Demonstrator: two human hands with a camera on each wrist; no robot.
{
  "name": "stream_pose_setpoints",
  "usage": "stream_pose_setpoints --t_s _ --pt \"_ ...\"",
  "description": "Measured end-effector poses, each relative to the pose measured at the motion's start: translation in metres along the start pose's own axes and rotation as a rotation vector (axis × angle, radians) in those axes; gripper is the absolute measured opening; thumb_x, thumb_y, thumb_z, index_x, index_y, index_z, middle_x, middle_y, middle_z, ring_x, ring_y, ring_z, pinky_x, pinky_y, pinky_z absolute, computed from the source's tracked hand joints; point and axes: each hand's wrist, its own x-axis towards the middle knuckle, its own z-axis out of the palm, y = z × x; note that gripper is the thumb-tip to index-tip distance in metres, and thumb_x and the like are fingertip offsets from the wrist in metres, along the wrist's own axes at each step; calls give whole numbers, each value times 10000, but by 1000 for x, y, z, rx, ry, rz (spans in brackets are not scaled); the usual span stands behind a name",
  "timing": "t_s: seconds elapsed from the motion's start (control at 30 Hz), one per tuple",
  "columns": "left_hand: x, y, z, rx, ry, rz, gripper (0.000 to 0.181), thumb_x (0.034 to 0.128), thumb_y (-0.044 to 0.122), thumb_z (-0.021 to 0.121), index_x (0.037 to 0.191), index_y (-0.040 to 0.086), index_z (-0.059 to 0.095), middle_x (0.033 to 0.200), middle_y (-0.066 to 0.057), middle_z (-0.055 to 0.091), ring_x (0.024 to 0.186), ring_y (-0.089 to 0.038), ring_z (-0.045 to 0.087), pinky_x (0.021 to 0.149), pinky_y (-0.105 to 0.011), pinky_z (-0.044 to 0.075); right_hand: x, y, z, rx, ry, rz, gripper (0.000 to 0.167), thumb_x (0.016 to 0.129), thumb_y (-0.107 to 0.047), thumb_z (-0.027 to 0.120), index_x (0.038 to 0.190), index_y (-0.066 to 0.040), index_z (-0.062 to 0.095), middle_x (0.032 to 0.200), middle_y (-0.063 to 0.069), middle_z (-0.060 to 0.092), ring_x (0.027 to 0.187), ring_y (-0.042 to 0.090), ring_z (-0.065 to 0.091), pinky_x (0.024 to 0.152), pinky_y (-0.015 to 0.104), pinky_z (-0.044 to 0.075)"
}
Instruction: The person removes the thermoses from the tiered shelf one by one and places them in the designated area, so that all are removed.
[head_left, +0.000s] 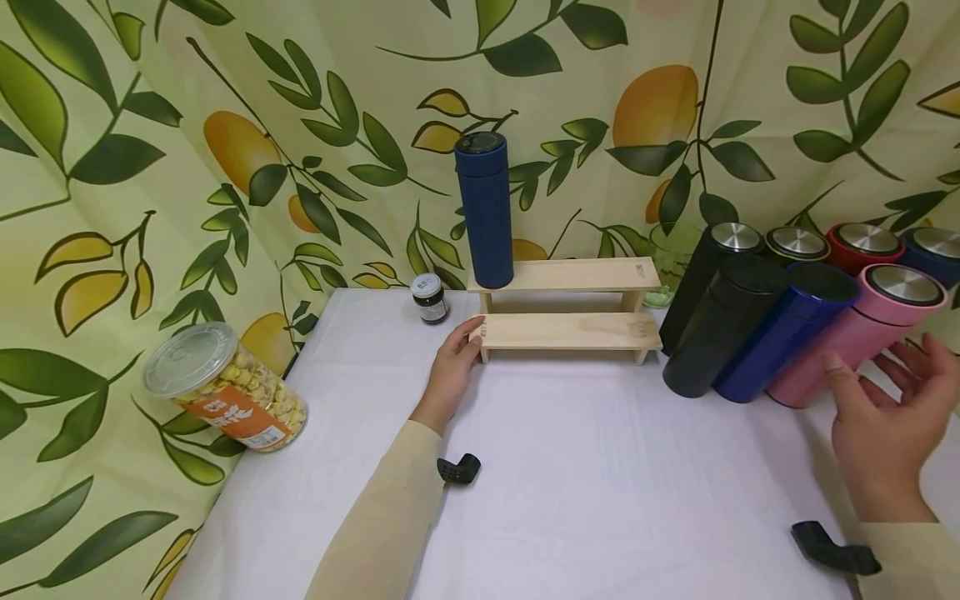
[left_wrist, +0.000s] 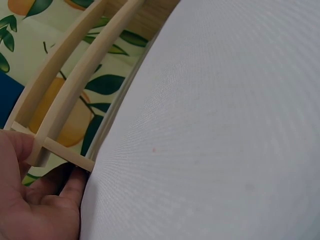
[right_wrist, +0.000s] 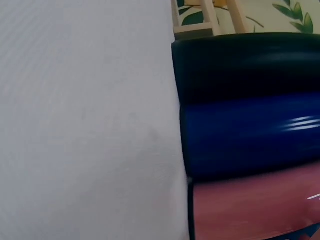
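Observation:
A two-step wooden shelf (head_left: 562,331) stands on the white table, with a dark blue thermos bottle (head_left: 485,221) upright on the left of its upper step. My left hand (head_left: 452,372) grips the left end of the lower step; in the left wrist view the thumb (left_wrist: 22,143) lies against the wood and the fingers reach around the end. At the right, my right hand (head_left: 892,417) is beside a pink thermos (head_left: 847,350), fingers spread and loosely bent, holding nothing. Left of the pink one stand a glossy blue thermos (head_left: 783,333) and a black thermos (head_left: 720,329).
Behind the front bottles stand a second black thermos (head_left: 697,275), a red one (head_left: 867,242) and others. A green glass (head_left: 670,250) is partly hidden beside the shelf. A small dark jar (head_left: 431,304) and a popcorn tub (head_left: 236,396) are at the left.

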Motion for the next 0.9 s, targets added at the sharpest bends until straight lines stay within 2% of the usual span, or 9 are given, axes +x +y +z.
stream_pose_setpoints --t_s 0.2,0.5,0.7,0.9 --pt "-1 0 0 2 7 -6 423 1161 99 508 1578 121 579 1691 -94 420 1497 -242 463 1182 -366 451 -5 -12 -3 5 42 -106 706 1077 -226 703 1668 -188 319 1597 -81 417 1430 117 439 1172 230 363" --pt "-1 0 0 14 11 -5 418 1160 103 513 1570 125 588 1688 -83 426 1493 -239 469 1184 -377 451 -17 -35 -1 74 42 -188 652 1053 -99 707 1610 -101 369 1566 -55 440 1417 147 451 1164 229 379" --pt "0 0 1 13 14 -5 419 1160 99 512 1572 113 583 1694 -94 418 1505 -249 456 1188 -379 445 -27 -42 6 137 -3 -252 625 1005 -9 726 1546 -18 414 1497 -79 480 1373 156 491 1139 229 413" --pt "-1 1 1 22 18 -9 416 1162 112 513 1572 126 588 1693 -76 422 1491 -237 473 1174 -362 461 -37 -41 16 240 -67 -308 653 956 63 734 1532 -10 435 1433 -72 517 1291 154 533 1084 207 440"
